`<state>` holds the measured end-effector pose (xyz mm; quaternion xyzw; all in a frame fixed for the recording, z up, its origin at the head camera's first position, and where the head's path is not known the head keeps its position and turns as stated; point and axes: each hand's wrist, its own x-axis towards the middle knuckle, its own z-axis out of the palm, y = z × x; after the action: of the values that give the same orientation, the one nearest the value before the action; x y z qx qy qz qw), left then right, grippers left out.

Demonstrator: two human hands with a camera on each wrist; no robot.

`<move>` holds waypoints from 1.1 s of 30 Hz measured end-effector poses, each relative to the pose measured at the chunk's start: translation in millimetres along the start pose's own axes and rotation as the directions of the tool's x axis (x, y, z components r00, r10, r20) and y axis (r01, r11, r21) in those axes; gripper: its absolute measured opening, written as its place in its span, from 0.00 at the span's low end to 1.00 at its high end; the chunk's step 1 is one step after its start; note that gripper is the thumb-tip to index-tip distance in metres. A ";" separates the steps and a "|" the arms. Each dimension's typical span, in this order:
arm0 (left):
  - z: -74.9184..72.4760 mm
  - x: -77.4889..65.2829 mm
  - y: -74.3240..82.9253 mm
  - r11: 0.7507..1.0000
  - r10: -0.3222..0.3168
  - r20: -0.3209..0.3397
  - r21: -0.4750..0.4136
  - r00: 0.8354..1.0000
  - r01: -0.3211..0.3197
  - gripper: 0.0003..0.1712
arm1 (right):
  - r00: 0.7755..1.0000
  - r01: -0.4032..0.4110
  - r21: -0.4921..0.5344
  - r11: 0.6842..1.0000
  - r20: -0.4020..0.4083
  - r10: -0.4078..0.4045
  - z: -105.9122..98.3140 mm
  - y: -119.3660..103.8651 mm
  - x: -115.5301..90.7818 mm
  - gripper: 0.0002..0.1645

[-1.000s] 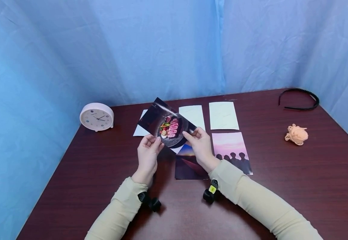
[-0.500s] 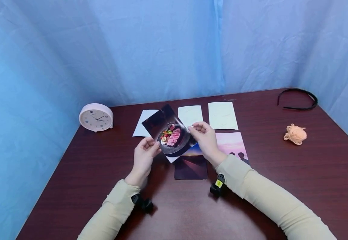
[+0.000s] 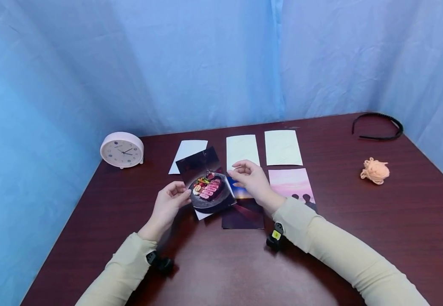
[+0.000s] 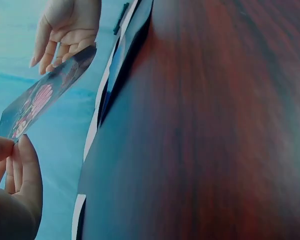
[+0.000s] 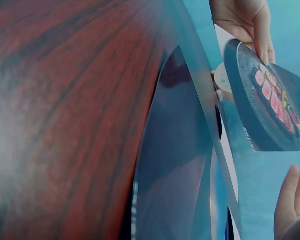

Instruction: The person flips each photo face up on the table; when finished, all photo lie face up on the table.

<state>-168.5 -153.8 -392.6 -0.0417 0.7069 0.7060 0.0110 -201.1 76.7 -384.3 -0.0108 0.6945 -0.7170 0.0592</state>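
My left hand [image 3: 169, 202] pinches the left edge of a photo of sliced meat on a dark plate [image 3: 206, 180], held tilted above the table. A white corner shows under its lower edge. My right hand [image 3: 253, 180] hovers by the photo's right side, over a dark photo with a blue and orange sky [image 3: 242, 216]. In the left wrist view, the right hand [image 4: 70, 30] has loosely bent fingers apart from the meat photo [image 4: 45, 95]. The right wrist view also shows a gap between them. A pink-sky photo with silhouettes [image 3: 290, 182] lies partly behind the right forearm.
Along the back lie a left white sheet [image 3: 187, 148], a middle one [image 3: 241, 148] and a right one [image 3: 282, 146]. A white clock [image 3: 122, 149] stands at the left. Peach yarn [image 3: 375, 171] and a black headband [image 3: 400, 127] lie at the right. Blue curtains hang behind.
The meat photo has come down and left, turning more upright, with my left hand. My right hand has let go of its right edge.
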 end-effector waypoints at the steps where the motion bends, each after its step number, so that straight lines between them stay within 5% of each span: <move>1: -2.1 -0.7 -0.6 1.000 -0.008 0.008 0.010 1.000 0.007 0.07 | 1.000 -0.001 -0.014 1.000 0.021 0.001 1.1 0.6 0.0 0.22; 7: -14.7 -4.8 -5.2 0.992 -0.090 0.087 0.096 0.992 0.081 0.07 | 0.994 -0.018 -0.053 0.998 0.111 0.024 8.8 4.6 -2.1 0.18; 15: -29.5 -8.4 -3.9 0.981 -0.102 0.185 0.184 0.977 0.068 0.10 | 0.989 0.000 -0.113 0.994 0.145 0.016 16.0 6.7 -7.0 0.14; 20: -38.3 -8.7 0.4 0.977 -0.122 0.278 0.201 0.953 0.066 0.10 | 0.986 0.011 -0.118 0.993 0.169 0.009 20.9 7.7 -8.3 0.14; 27: -51.2 -5.9 6.9 0.959 -0.148 0.354 0.281 0.924 0.046 0.11 | 0.977 0.066 -0.110 0.992 0.211 -0.042 24.2 8.9 -7.9 0.24; 33: -56.6 -2.9 6.9 0.939 -0.181 0.370 0.341 0.911 0.048 0.13 | 0.967 0.120 -0.243 0.963 0.248 -0.058 26.8 7.6 -3.1 0.32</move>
<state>-163.7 -210.2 -385.3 0.0622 0.7926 0.5719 0.2020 -194.8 50.2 -390.8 -0.1359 0.7678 -0.6167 0.1079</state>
